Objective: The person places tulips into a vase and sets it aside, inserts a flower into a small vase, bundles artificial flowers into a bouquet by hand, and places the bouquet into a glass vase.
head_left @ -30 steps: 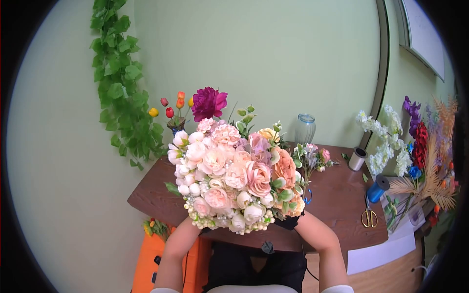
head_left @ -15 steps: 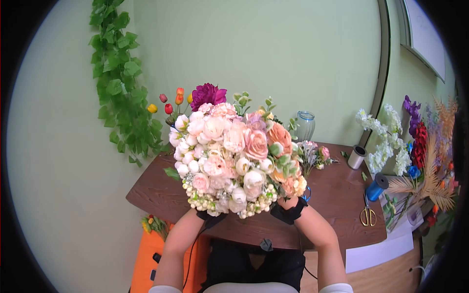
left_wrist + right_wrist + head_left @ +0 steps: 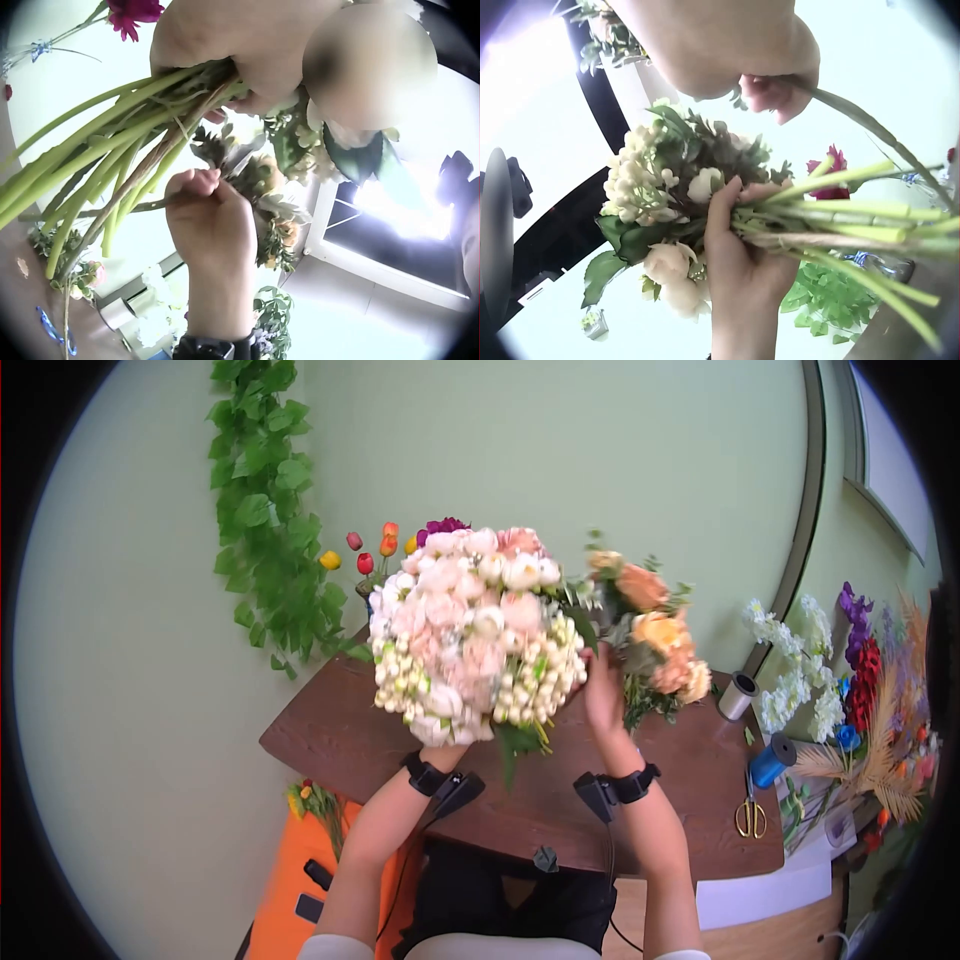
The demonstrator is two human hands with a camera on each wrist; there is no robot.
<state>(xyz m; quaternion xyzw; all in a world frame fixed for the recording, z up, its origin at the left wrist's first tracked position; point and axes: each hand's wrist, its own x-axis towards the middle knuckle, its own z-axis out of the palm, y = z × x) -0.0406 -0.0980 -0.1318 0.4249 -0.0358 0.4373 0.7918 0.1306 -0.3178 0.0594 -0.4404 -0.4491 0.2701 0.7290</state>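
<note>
- Main risk: L hand [image 3: 744, 279] has the whole bouquet [image 3: 465, 630] by its stems [image 3: 855, 215], w/ no tie visible; if that grip slackens, prob. stems slide, fan out & heads shift out of line.
- 2nd risk: R hand [image 3: 604, 698] pinches one stem of the orange spray [image 3: 660, 632] close below its heads; top-heavy, so it could twist or tip. Leaves sit right by the bouquet's R side & might snag, pulling blooms askew.
- Also: bouquet's wide & hides L hand in head view, so fingers could crush a bloom or catch the wrong stem unseen.
- Fingers: L curled round the stem bundle, just under the heads; R closed on the spray stem, thumb & fingertips together.
- Where: bouquet's held up over the table [image 3: 325, 730], mid-scene; spray's just to its R.
- Pointing: blooms face up & near, toward the wearer; cut ends opp. way, prob. down & far.
- Long axis: runs along the stems, heads to cut ends, tilted, not flat; exact slant can't tell.
</note>
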